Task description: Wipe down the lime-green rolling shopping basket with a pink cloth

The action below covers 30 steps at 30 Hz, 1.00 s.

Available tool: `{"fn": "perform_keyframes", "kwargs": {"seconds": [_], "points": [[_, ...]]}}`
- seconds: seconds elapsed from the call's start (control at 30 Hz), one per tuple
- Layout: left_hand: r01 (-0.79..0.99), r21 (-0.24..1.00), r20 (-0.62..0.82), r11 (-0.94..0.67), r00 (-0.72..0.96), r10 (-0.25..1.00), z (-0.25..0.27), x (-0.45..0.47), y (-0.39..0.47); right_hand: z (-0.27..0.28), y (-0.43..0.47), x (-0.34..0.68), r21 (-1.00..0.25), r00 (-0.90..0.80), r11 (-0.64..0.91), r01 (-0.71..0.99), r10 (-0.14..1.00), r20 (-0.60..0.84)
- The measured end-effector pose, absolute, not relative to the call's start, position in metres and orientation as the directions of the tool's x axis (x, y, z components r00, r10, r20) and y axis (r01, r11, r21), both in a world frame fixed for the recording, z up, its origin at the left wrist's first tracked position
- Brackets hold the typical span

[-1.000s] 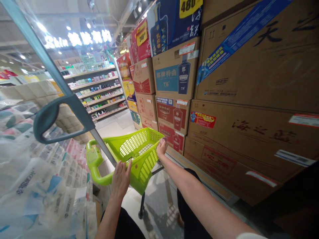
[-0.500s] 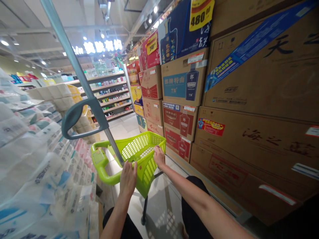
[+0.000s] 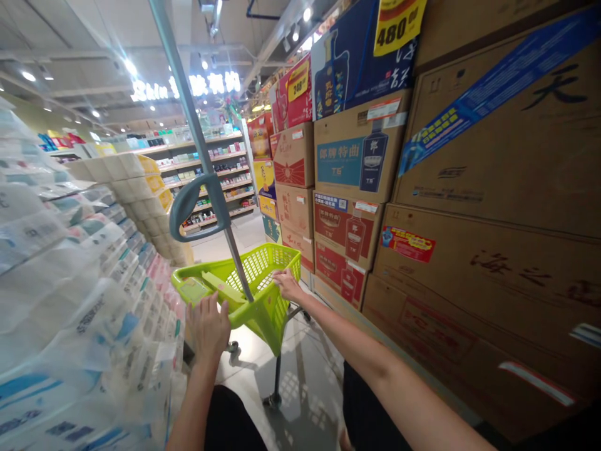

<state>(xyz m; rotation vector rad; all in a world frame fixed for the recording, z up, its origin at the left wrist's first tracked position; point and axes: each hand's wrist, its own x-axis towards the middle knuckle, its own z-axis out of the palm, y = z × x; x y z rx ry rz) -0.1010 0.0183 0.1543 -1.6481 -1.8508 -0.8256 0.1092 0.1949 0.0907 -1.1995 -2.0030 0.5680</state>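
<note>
Pale floor [image 3: 244,369] runs along a shop aisle, under bright ceiling lights [image 3: 129,66] and a lit white sign [image 3: 185,84]. Behind, we see shelves [image 3: 230,169] filled with many small goods. On our right side, cartons [image 3: 350,156] are piled one upon another in a high wall, and two yellow price signs hang near the top: one reads 480 [image 3: 400,28], the other 248 [image 3: 298,82]. On our left side, packs in clear and white wrapping [image 3: 103,319] form a long heap.

Between these two sides stands a lime-green shopping cart [image 3: 270,316], directly in front of our knees, with its small wheels [image 3: 273,399] on the floor. One grey pole [image 3: 235,257] with a loop handle [image 3: 200,207] rises from the near rim of the basket and leans toward the left; how it is fixed we cannot tell.

Our left hand [image 3: 209,326] lies at the near edge of the cart, back upward, the fingers close together and the thumb a little apart. Our right hand [image 3: 287,285] rests on the right rim, with the fingers bent over it. Whether either hand grips firmly, we cannot tell, because the undersides are hidden.
</note>
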Motion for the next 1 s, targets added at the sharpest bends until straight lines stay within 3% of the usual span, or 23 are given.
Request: {"fn": "perform_keyframes", "kwargs": {"seconds": [0.17, 0.3, 0.37, 0.5, 0.6, 0.67, 0.73, 0.9, 1.0], "points": [[0.954, 0.300, 0.648, 0.015, -0.216, 0.730, 0.144, -0.112, 0.033, 0.094, 0.169, 0.070, -0.714, -0.392, 0.505, 0.485, 0.855, 0.339], [0.926, 0.371, 0.648, -0.071, -0.204, 0.734, 0.144, -0.111, 0.037, 0.112, 0.157, 0.067, -0.783, -0.484, 0.553, 0.284, 0.788, 0.382], [0.916, 0.391, 0.645, -0.087, -0.206, 0.736, 0.145, -0.112, 0.036, 0.121, 0.151, 0.067, -0.847, -0.412, 0.488, 0.211, 0.830, 0.376], [0.903, 0.421, 0.633, -0.089, -0.222, 0.741, 0.146, -0.110, 0.033, 0.136, 0.131, 0.060, -0.967, -0.329, 0.243, 0.070, 0.921, 0.208], [0.905, 0.420, 0.622, -0.068, -0.232, 0.748, 0.147, -0.106, 0.032, 0.150, 0.118, 0.049, -0.973, -0.368, 0.168, -0.161, 0.904, 0.217], [0.909, 0.414, 0.615, -0.041, -0.247, 0.748, 0.147, -0.104, 0.031, 0.158, 0.115, 0.045, -0.945, -0.298, 0.179, -0.273, 0.918, 0.260], [0.914, 0.404, 0.610, -0.020, -0.254, 0.751, 0.146, -0.103, 0.031, 0.158, 0.117, 0.044, -0.933, -0.227, 0.244, -0.264, 0.925, 0.306], [0.921, 0.388, 0.613, 0.006, -0.263, 0.745, 0.142, -0.102, 0.029, 0.134, 0.124, 0.052, -0.939, -0.277, 0.325, 0.109, 0.917, 0.286], [0.921, 0.389, 0.621, -0.001, -0.262, 0.739, 0.141, -0.098, 0.028, 0.140, 0.126, 0.052, -0.935, -0.277, 0.339, 0.100, 0.913, 0.301]]}}
